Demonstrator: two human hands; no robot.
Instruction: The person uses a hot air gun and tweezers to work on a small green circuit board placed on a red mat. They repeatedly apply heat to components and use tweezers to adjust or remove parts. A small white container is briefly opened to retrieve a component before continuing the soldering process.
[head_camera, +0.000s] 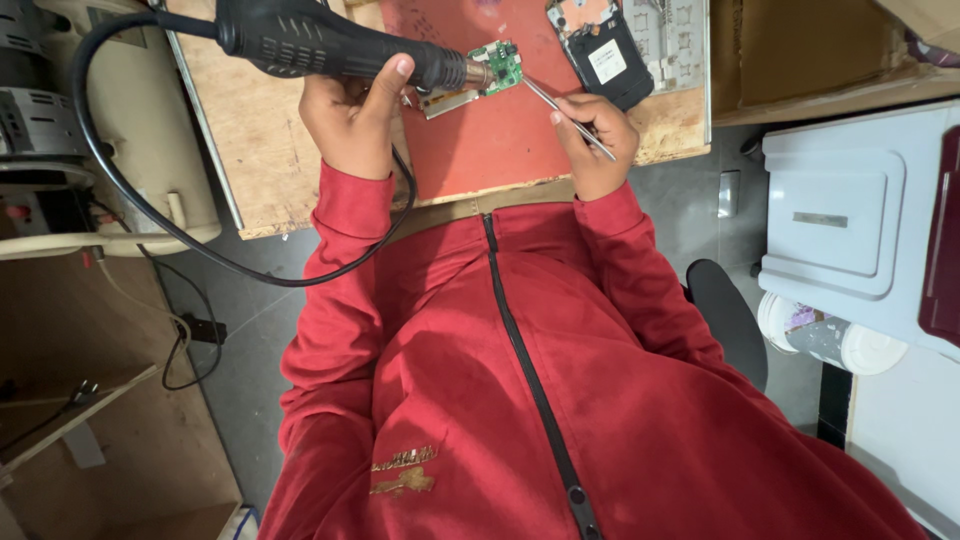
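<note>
**Hot-air tool and tweezers meeting over a small green circuit board**

The left hand (350, 115) is wrapping closed around the black hot-air gun (330, 45), thumb lying along the barrel, and the metal nozzle is pointing at the green circuit board (497, 66). The board is lying on the red mat (500, 140), toward the mat's far edge, with a pale metal strip (447, 101) touching its near left side. The right hand (597, 140) is curling shut and pinching thin metal tweezers (565, 115), whose tip is reaching up to the board's right edge.

The mat is sitting on a wooden work surface (265, 150), filling its middle. At the far right corner of the surface a black phone body (603, 55) with its back open is lying just beside a grey metal frame part (672, 35). The gun's thick black cable (130, 190) is looping off the left edge of the surface and back under the left wrist. A beige machine (130, 120) is standing beyond that left edge, and a white box (850, 215) is standing well off to the right.

The nozzle is covering the board's left end, so contact there is impossible to judge. The far edge of the surface is being cut off by the frame, as is the gun's rear. The red jacket (520, 400) is hiding the near edge of the surface.
</note>
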